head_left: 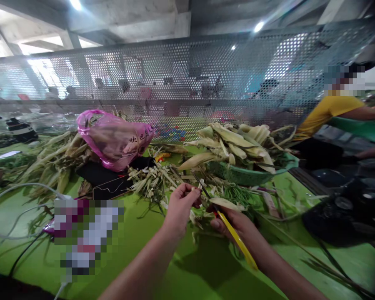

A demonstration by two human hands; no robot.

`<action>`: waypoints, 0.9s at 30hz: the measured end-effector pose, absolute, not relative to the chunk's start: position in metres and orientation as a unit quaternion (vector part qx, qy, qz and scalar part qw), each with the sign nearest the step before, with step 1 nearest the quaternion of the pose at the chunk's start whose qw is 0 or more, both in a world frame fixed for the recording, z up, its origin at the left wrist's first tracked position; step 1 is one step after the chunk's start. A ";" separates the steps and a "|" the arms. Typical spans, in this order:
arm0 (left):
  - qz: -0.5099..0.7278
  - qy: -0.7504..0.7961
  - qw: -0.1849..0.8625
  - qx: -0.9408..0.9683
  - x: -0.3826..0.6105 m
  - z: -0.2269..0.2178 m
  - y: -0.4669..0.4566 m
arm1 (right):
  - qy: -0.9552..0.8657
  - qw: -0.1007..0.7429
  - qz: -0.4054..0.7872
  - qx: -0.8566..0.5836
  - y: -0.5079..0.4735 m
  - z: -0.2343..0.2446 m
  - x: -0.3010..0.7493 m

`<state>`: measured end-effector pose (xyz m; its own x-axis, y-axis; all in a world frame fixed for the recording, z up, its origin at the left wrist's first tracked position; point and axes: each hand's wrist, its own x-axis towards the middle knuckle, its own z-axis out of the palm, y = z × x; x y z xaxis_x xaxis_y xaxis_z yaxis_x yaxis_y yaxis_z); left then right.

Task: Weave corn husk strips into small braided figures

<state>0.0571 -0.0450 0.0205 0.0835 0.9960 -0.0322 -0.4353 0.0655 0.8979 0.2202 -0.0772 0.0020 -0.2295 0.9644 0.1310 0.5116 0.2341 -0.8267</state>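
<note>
My left hand [184,204] is closed in a pinch, with a small pale strip [201,183] at its fingertips. Close beside it, my right hand [234,225] wraps round a long yellow-handled tool [237,239]. The tool's thin dark end points up and away, near my left fingertips; its exact kind is unclear. A pale piece of corn husk [227,204] lies along the top of my right hand, and whether that hand grips it too is unclear. Cut strips of husk [153,181] are heaped just beyond my left hand.
A green basin [246,174] piled with corn husks [240,141] stands beyond my right hand. At left are a pink plastic bag [112,137], more husks [62,158] and white cables [25,185] on the green table [137,254]. A person in yellow [328,110] is at far right.
</note>
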 end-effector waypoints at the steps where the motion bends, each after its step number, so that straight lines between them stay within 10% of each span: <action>1: 0.568 0.365 0.632 0.382 0.057 0.020 -0.045 | -0.709 0.340 0.330 -0.522 -0.076 0.001 0.221; 15: 0.564 0.279 0.722 0.287 0.046 0.020 -0.033 | -0.628 0.377 0.387 -0.560 -0.075 0.017 0.233; 27: 0.489 0.370 0.682 0.399 0.061 0.010 -0.045 | -0.398 0.567 0.520 -0.500 -0.073 0.028 0.217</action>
<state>0.0609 -0.0448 0.0101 0.2476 0.9620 -0.1147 -0.3714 0.2036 0.9059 0.2166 -0.0731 0.0285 0.1423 0.9874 -0.0686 -0.1905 -0.0407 -0.9808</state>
